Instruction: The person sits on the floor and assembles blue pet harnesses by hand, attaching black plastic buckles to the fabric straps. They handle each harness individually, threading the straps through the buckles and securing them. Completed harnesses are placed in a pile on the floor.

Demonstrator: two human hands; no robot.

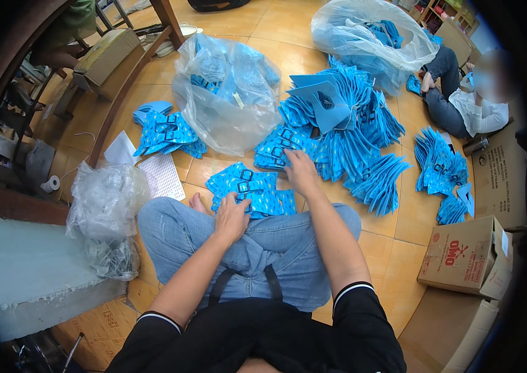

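Note:
Flat blue patterned fabric pieces with black buckles lie on the floor in front of my crossed legs. My left hand (pixel 232 219), fingers bent, is closed on the near edge of the closest pile (pixel 251 188). To the right and farther off, my right hand (pixel 302 174) reaches over a second pile (pixel 272 149), its fingertips closed at the edge of a piece there; the exact grip is partly hidden. Right beside this pile rises a large heap of blue pieces (pixel 353 121) in fanned bundles, topped by a plain blue folded card (pixel 325 102).
Clear plastic bags (pixel 229 93) (pixel 375 40) hold more blue pieces. Another stack (pixel 167 133) and printed sheets (pixel 162 177) lie left, near crumpled plastic (pixel 108 199). At right are more bundles (pixel 439 165), cardboard boxes (pixel 465 258) and a seated person (pixel 478 115).

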